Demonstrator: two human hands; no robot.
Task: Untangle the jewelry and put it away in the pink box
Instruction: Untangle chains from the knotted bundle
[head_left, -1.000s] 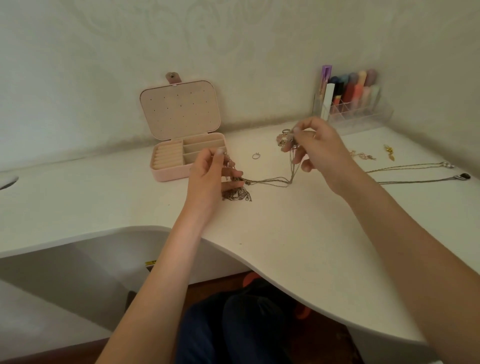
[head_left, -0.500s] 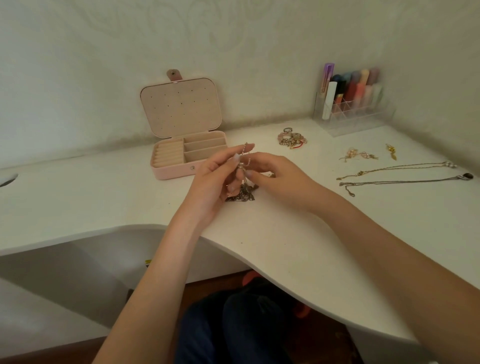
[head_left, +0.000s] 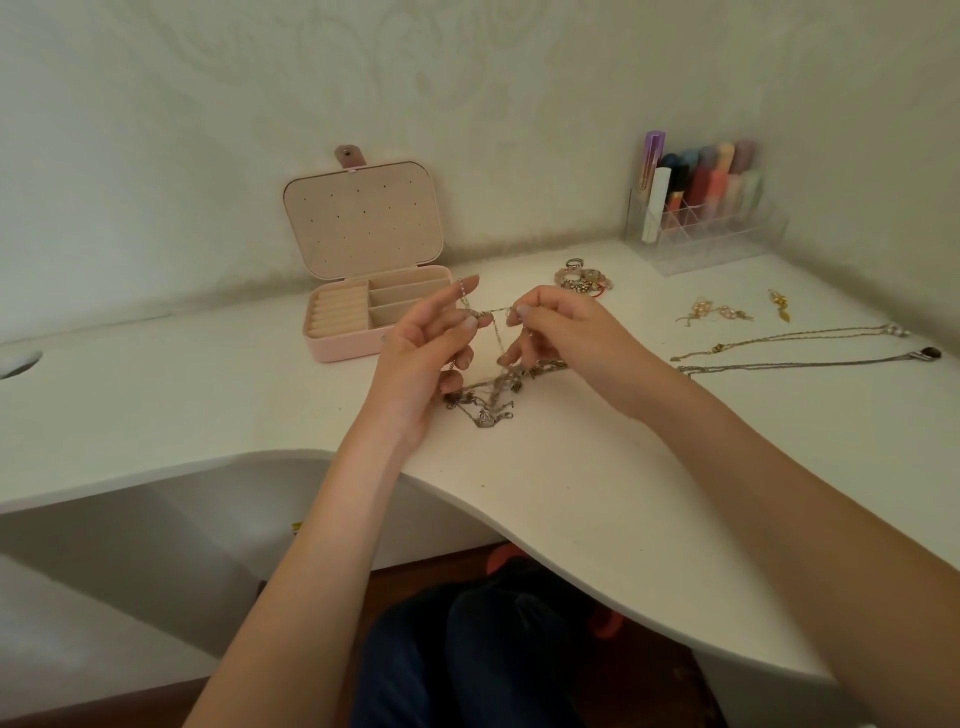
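A tangle of thin silver chains (head_left: 488, 395) lies on the white bench (head_left: 597, 467) near its curved front edge, with one strand lifted clear of the heap and stretched between the two hands. The left hand (head_left: 431, 348) pinches that strand between thumb and fingertips, its other fingers loosely curled; the right hand (head_left: 561, 332) pinches the strand's other end, just beside the left. Behind the left hand stands the pink box (head_left: 358, 312), lid upright, its ring rolls and compartments showing. Behind the right hand sits a small cluster of rings and beaded pieces (head_left: 582, 278). Farther right lie gold earrings (head_left: 719, 312) and two long necklaces (head_left: 800, 353) laid out straight. A clear organiser of cosmetics (head_left: 701, 208) stands against the wall.
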